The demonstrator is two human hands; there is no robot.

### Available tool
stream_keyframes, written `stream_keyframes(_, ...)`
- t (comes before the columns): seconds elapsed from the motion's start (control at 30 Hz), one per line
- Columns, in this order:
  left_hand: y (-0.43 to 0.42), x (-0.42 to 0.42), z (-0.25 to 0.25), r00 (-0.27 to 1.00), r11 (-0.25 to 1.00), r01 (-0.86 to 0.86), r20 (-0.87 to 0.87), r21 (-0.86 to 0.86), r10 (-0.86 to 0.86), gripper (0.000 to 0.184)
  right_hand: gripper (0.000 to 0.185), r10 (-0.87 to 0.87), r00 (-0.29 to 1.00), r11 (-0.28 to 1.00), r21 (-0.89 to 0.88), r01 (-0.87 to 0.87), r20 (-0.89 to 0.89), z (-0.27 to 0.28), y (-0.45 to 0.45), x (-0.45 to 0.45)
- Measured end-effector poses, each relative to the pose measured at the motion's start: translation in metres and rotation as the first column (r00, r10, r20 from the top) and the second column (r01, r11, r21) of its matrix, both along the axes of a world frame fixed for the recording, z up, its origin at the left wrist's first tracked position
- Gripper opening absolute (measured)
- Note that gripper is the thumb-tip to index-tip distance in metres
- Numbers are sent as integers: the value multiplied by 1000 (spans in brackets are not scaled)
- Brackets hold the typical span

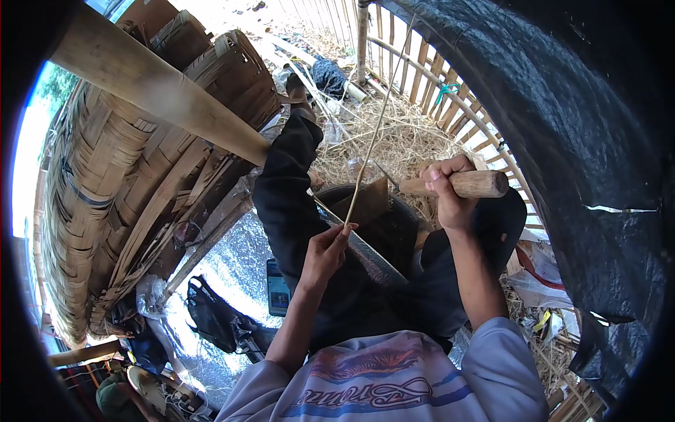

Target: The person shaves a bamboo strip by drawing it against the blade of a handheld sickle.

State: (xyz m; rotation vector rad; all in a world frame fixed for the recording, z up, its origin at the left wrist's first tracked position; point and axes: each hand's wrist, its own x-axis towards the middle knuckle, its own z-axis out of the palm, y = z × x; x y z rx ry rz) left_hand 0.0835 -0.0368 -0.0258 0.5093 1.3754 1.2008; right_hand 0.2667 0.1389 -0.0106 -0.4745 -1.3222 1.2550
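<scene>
My left hand [327, 252] pinches the lower end of a long thin bamboo strip [376, 133], which rises away from me toward the fence. In my right hand [452, 190] is the thick wooden handle [481, 184] of a knife, its thin blade [386, 173] pointing left, close to the strip. Whether blade and strip touch, I cannot tell. Below them a flat brown piece [368, 202] lies across my lap, by a dark round container whose inside is mostly hidden.
Woven bamboo panels [119, 162] and a thick pole [162, 88] stand at the left. A bamboo fence [457, 91] and black plastic sheeting [562, 119] line the right. A phone [278, 288] and a black bag [211, 314] lie beside my leg. Straw [401, 126] covers the ground ahead.
</scene>
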Motion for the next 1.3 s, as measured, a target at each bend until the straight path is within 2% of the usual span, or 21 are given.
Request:
stream_keyframes(0.07, 0, 3, 5, 999, 999, -25, -42, -22, 24, 31, 15, 25, 991, 993, -112, -40, -132, 7, 1, 1)
stream_keyframes(0.2, -2, 2, 0, 997, 999, -46, -57, -23, 44, 32, 15, -81, 990, 991, -118, 67, -114, 16, 7, 6)
stream_keyframes(0.43, -2, 10, 10, 990, 995, -38, -138, -89, 26, 32, 18, -75, 968, 955, -298, 0, -241, 16, 7, 8)
stream_keyframes(0.53, -2, 12, 9, 982, 995, -43, -185, -87, 26, 31, 18, -108, 971, 945, -326, 34, -213, 17, 8, 8)
stream_keyframes(0.77, -2, 12, 2, 957, 995, -68, -288, -74, 44, 29, 18, -87, 982, 951, -308, 31, -168, 17, 3, 8)
stream_keyframes(0.87, -1, 10, 2, 969, 991, -94, -236, -94, 70, 32, 16, -8, 982, 971, -236, -38, -189, 16, 0, 11)
stream_keyframes(0.93, 1, 6, -5, 972, 990, -106, -219, -93, 83, 30, 14, 86, 954, 983, -133, -129, -288, 17, 0, 15)
stream_keyframes(0.97, 2, 4, -9, 975, 989, -113, -202, -94, 92, 28, 14, 120, 951, 988, -55, -141, -286, 20, 3, 17)
stream_keyframes(1.0, 3, 2, -11, 974, 988, -122, -201, -94, 101, 28, 14, 101, 956, 991, -59, -121, -277, 25, 3, 20)
stream_keyframes(1.07, 5, -1, -15, 986, 984, -160, -66, -74, 155, 27, 14, 14, 945, 991, -122, -57, -327, 33, 6, 27)
stream_keyframes(1.1, 4, -2, -17, 985, 984, -164, -65, -74, 160, 27, 15, -50, 943, 985, -170, -7, -328, 36, 10, 30)
stream_keyframes(1.2, 5, -2, -19, 986, 983, -157, -76, -96, 150, 29, 18, -127, 853, 951, -308, -41, -506, 34, 22, 44)
stream_keyframes(1.3, 5, 1, -16, 986, 985, -131, -122, -116, 117, 31, 18, -148, 835, 917, -390, -85, -530, 34, 22, 42)
